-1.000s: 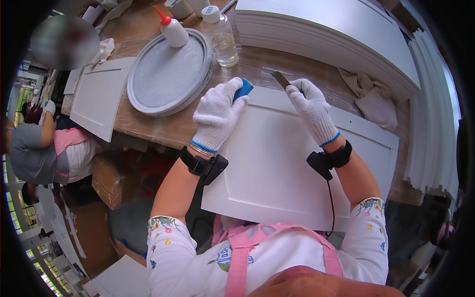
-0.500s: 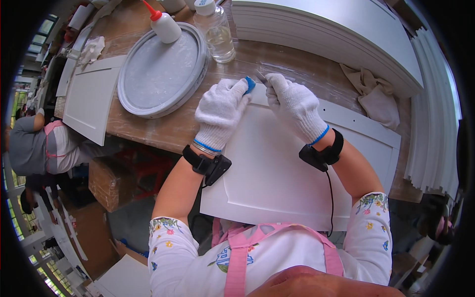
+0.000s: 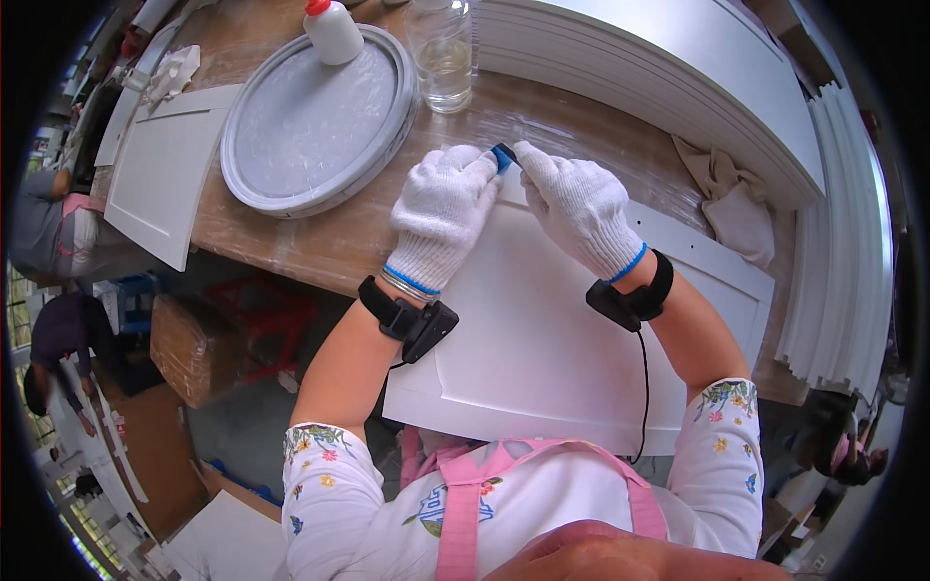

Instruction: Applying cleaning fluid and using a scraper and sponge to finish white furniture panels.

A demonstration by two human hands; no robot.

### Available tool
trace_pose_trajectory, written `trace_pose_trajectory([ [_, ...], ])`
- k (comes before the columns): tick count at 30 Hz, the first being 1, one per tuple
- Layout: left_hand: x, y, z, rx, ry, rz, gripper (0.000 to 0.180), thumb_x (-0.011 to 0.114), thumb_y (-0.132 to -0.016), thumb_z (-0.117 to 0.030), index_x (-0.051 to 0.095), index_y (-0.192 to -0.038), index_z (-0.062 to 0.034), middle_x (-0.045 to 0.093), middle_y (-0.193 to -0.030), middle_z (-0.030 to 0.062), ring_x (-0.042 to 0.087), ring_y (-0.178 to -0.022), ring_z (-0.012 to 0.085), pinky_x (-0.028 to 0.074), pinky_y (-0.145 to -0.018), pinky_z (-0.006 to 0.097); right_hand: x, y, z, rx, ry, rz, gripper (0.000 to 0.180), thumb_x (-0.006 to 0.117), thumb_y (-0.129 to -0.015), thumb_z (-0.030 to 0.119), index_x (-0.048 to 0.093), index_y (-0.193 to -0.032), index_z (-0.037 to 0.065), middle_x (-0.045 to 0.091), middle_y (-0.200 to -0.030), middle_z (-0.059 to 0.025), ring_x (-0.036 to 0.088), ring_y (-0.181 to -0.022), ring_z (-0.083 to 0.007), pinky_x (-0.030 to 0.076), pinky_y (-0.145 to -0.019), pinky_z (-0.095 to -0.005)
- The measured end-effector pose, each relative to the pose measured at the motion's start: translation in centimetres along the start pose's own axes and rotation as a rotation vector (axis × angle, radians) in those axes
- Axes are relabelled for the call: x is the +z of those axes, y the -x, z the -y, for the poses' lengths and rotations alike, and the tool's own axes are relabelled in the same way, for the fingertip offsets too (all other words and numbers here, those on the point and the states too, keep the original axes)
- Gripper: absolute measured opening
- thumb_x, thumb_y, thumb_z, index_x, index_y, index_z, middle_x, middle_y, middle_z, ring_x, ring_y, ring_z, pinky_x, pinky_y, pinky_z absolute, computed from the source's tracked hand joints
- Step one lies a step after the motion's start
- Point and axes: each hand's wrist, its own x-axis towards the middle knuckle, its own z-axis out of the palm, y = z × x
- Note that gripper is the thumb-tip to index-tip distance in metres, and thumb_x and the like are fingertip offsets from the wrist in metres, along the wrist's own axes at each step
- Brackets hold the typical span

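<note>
Both my hands wear white knit gloves and meet above the far edge of a white panel (image 3: 542,320) with a recessed middle. My left hand (image 3: 444,198) is closed, gripping a small blue piece (image 3: 502,163) between thumb and fingers. Closed too, my right hand (image 3: 579,201) pinches a thin dark blade-like piece (image 3: 507,152), whose tip lies against the blue piece. Its exact kind is too small to make out. Black devices sit on both wrists.
A round grey lid (image 3: 315,126) carries a white squeeze bottle (image 3: 334,34), beside a clear bottle of liquid (image 3: 444,63). Stacked white panels (image 3: 639,92) stand behind. A beige cloth (image 3: 731,198) lies right, another panel (image 3: 170,169) left. People work at far left.
The blade-like piece, apart from the blue piece before, now meets it as my hands have come closer together. My view has shifted slightly.
</note>
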Motion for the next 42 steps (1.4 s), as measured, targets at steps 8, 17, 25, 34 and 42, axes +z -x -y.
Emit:
trace_pose_trajectory([
  [8, 0.3, -0.1, 0.0, -0.002, 0.015, -0.007, 0.019, 0.074, -0.08, -0.011, 0.071, -0.097, -0.0039, 0.07, -0.1, 0.0101, 0.064, -0.089, 0.0302, 0.053, -0.081, 0.04, -0.4, -0.2, 0.2, 0.016, 0.061, 0.071, 0.034, 0.065, -0.09, 0.012, 0.06, -0.124, 0.01, 0.07, -0.084, -0.0111, 0.069, -0.07, -0.0303, 0.054, -0.059, -0.0398],
  [17, 0.9, -0.3, 0.0, -0.037, 0.005, 0.016, 0.013, 0.073, -0.082, -0.011, 0.07, -0.092, -0.0036, 0.07, -0.099, 0.0105, 0.064, -0.089, 0.0307, 0.053, -0.081, 0.041, -1.2, -0.9, 0.8, 0.048, 0.116, 0.127, 0.028, 0.064, -0.092, 0.016, 0.063, -0.119, 0.01, 0.07, -0.078, -0.0106, 0.069, -0.068, -0.0279, 0.054, -0.057, -0.0387],
  [25, 1.1, -0.5, 0.1, -0.053, 0.011, 0.018, 0.013, 0.073, -0.082, -0.012, 0.071, -0.092, -0.0041, 0.069, -0.096, 0.01, 0.064, -0.088, 0.0305, 0.053, -0.08, 0.041, -1.0, -1.5, 0.9, 0.017, 0.108, 0.084, 0.011, 0.061, -0.087, 0.012, 0.061, -0.096, 0.007, 0.068, -0.07, -0.0127, 0.069, -0.062, -0.0301, 0.052, -0.048, -0.0415],
  [34, 1.2, -0.5, 0.4, -0.056, 0.035, 0.019, 0.015, 0.073, -0.08, -0.012, 0.071, -0.093, -0.0057, 0.067, -0.091, 0.0094, 0.063, -0.086, 0.0313, 0.053, -0.077, 0.042, -0.8, -2.3, 1.2, 0.061, 0.094, 0.118, 0.008, 0.062, -0.086, 0.013, 0.063, -0.089, 0.006, 0.067, -0.066, -0.0145, 0.069, -0.062, -0.0319, 0.054, -0.05, -0.0421],
  [42, 1.3, -0.6, 0.4, -0.069, 0.044, 0.013, 0.014, 0.073, -0.08, -0.012, 0.072, -0.092, -0.0065, 0.068, -0.091, 0.0093, 0.064, -0.086, 0.0314, 0.053, -0.077, 0.042, -0.3, -3.3, 1.3, 0.05, 0.096, 0.173, 0.009, 0.064, -0.085, 0.015, 0.064, -0.087, 0.006, 0.067, -0.067, -0.0141, 0.07, -0.063, -0.0314, 0.054, -0.051, -0.0416],
])
